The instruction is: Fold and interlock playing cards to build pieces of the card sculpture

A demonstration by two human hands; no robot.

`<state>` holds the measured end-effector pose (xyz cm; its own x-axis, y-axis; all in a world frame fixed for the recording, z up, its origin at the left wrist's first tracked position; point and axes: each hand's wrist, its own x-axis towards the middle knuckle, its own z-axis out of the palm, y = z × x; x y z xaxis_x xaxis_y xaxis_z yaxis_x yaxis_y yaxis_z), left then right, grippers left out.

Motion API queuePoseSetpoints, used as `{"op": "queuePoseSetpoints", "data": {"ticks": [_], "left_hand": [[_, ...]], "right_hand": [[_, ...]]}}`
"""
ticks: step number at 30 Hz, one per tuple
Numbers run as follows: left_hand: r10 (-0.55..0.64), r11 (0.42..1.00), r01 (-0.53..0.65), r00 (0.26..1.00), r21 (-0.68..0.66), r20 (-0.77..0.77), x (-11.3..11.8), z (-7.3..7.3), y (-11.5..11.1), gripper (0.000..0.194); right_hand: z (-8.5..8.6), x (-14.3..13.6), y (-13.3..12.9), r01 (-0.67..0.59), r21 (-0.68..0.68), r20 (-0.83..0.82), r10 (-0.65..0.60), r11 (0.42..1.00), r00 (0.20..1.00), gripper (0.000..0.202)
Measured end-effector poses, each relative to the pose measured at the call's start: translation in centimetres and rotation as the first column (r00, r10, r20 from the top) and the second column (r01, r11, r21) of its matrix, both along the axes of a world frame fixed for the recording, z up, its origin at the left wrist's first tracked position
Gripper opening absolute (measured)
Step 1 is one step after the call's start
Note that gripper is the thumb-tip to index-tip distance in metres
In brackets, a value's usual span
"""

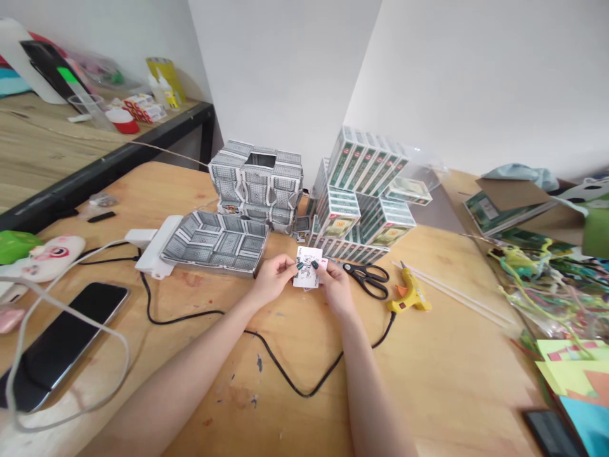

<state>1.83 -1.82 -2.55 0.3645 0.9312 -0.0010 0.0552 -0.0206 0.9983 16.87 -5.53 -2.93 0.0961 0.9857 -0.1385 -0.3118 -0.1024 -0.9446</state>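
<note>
Playing card [308, 266] — white, face up, with a dark printed figure — sits pinched between the left hand [275, 279] and the right hand [335, 287], both closed on its edges just above the wooden table [428, 381]. Just beyond lie a shallow tray of patterned grey-and-white cards [214, 244] and a boxy walled structure of the same cards [257, 184], which look finished, so I judge the build well along — with this card not yet added. Black-handled scissors [368, 277] and a yellow glue gun [410, 293] rest to the right.
</note>
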Motion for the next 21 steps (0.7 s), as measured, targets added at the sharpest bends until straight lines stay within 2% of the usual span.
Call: {"op": "queuePoseSetpoints", "data": {"ticks": [21], "left_hand": [[0.006, 1.000, -0.006, 1.000, -0.023, -0.001, -0.11, 0.34, 0.09, 0.022]], "right_hand": [[-0.63, 0.62, 0.03, -0.018, 0.016, -0.030, 0.018, 1.000, 0.999, 0.023]]}}
